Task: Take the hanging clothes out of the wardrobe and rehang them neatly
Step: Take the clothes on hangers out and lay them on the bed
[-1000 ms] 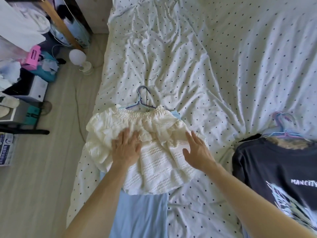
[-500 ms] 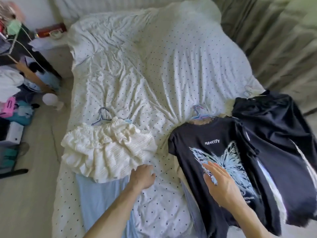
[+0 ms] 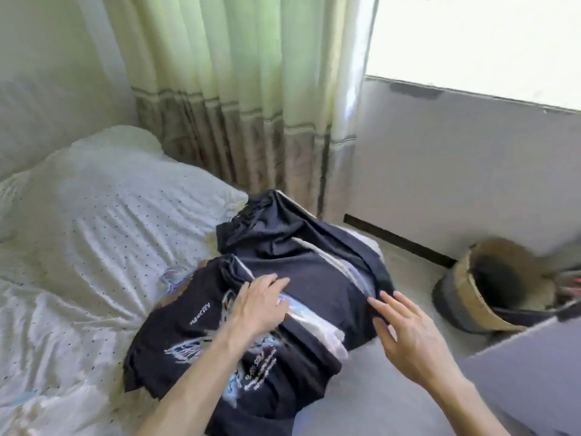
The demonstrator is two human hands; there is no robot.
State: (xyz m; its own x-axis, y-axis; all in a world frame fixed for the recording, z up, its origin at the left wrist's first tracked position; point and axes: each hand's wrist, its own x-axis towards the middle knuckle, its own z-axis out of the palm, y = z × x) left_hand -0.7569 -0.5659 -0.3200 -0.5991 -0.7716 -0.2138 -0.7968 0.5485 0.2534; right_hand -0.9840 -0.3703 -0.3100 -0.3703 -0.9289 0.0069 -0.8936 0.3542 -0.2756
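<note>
Bedding in white with small dark dots covers the bed and fills the left side of the view; a pale green curtain hangs behind the bed's far right corner, beside a bright window; two dark garments lie overlapped along the right edge of the bed; the striped garment, dark with a pale band across it, lies nearer the far corner and partly over the printed T-shirt, which lies nearer the person and shows a pale graphic and small white lettering; a round basket stands on the floor, well apart from the bed on the right; the left hand rests palm down where the two garments overlap, its fingers straight and close together, holding nothing; the right hand hovers at the bed's right edge with fingers spread and relaxed, its fingertips touching the striped garment's hem; a pastel hanger, blurred, shows at the T-shirt's collar.
</note>
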